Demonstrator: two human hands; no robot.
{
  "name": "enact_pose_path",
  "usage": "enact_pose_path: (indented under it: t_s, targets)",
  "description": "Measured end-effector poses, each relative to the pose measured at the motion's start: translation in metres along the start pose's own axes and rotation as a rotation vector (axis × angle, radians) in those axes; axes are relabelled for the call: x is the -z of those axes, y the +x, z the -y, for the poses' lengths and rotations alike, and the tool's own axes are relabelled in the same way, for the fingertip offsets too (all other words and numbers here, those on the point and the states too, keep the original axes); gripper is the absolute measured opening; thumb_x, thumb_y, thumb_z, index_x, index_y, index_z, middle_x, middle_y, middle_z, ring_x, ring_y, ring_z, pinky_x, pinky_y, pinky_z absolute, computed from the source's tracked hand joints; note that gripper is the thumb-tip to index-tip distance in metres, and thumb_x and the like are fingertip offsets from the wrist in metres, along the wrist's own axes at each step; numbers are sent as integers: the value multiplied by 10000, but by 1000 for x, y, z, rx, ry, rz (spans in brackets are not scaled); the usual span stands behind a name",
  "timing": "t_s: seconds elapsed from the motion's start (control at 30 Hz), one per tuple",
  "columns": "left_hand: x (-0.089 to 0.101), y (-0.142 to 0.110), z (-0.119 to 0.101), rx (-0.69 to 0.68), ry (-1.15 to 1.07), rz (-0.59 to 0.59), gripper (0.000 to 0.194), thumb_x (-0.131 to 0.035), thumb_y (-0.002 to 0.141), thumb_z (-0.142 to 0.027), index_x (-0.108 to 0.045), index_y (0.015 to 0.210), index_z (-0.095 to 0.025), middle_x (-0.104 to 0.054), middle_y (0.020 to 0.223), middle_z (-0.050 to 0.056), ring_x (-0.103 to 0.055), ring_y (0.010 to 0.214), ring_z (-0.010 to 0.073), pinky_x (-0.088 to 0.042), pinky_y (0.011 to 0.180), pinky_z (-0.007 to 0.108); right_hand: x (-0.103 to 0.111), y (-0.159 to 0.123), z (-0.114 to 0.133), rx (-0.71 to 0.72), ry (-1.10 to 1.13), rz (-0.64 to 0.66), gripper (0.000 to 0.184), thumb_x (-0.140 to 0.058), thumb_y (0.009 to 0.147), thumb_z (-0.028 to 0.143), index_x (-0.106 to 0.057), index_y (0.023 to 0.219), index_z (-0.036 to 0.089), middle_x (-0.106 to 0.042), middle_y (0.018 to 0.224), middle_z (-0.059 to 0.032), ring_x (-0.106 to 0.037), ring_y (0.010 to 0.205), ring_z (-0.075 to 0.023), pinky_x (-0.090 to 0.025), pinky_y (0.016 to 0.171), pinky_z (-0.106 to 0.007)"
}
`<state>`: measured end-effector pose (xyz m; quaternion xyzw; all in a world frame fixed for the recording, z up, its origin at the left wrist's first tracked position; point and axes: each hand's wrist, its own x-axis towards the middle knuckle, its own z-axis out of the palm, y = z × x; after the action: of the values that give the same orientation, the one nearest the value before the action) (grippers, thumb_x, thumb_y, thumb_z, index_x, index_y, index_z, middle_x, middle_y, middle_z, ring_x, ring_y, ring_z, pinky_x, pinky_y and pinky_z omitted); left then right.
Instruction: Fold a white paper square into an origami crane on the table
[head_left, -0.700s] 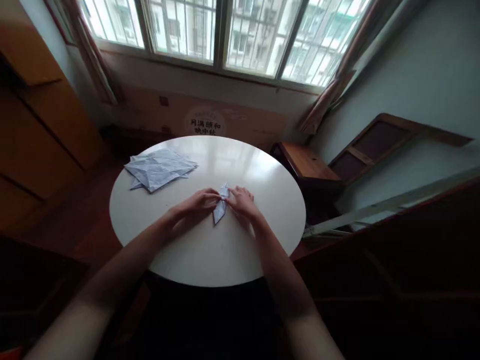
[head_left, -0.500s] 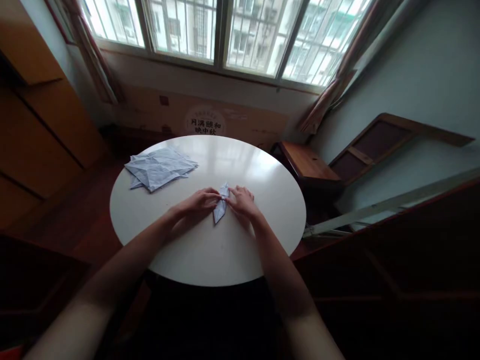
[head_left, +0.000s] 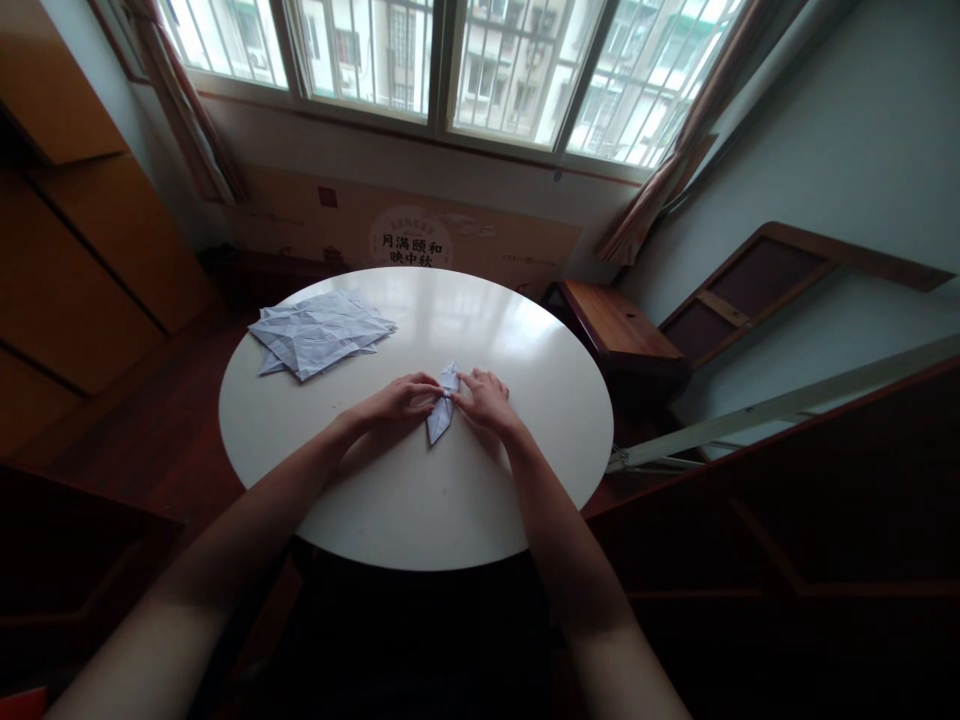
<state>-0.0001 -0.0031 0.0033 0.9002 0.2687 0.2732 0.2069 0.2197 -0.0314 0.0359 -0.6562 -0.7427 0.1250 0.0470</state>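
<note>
A narrow piece of folded paper (head_left: 440, 421), pale grey-blue with pointed ends, lies slantwise near the middle of the round white table (head_left: 405, 510). My left hand (head_left: 403, 398) grips its left edge, fingers closed together at the paper's middle. From the right, my right hand (head_left: 484, 398) pinches the same middle part, its thumb close to the left fingertips. The paper's lower point and upper tip show between the hands; the fingers hide part of its centre.
Several creased paper sheets (head_left: 319, 332) lie stacked at the table's far left. Behind the table on the right stands a wooden stool or small table (head_left: 622, 318). A wooden cabinet (head_left: 75, 260) is on the left, and barred windows (head_left: 442, 70) are ahead.
Both hands keep their hold on the folded paper with almost no movement. The view has shifted very slightly and looks sharper.
</note>
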Motion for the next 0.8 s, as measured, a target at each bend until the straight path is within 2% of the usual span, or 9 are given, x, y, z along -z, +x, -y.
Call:
enact_pose_path:
  t_s: [0.57, 0.8]
  targets:
    - [-1, 0, 3, -15, -28, -6, 337, -618, 916, -289, -675, 1240, -213, -634, 1221, 119, -631, 1113, 235, -502, 997, 370, -1, 0, 0, 14, 37, -10, 586, -478, 951, 538, -431, 1484, 298, -327, 1585, -116, -244, 1470, -351, -205, 1164, -510]
    - [0, -1, 2, -12, -25, -7, 336, -607, 923, -300, -677, 1235, -198, -635, 1216, 125, -630, 1111, 238, -502, 999, 380, -2, 2, -1, 19, 22, -17, 582, -470, 952, 545, -432, 1480, 302, -335, 1582, -113, -243, 1470, -329, -216, 1158, -502]
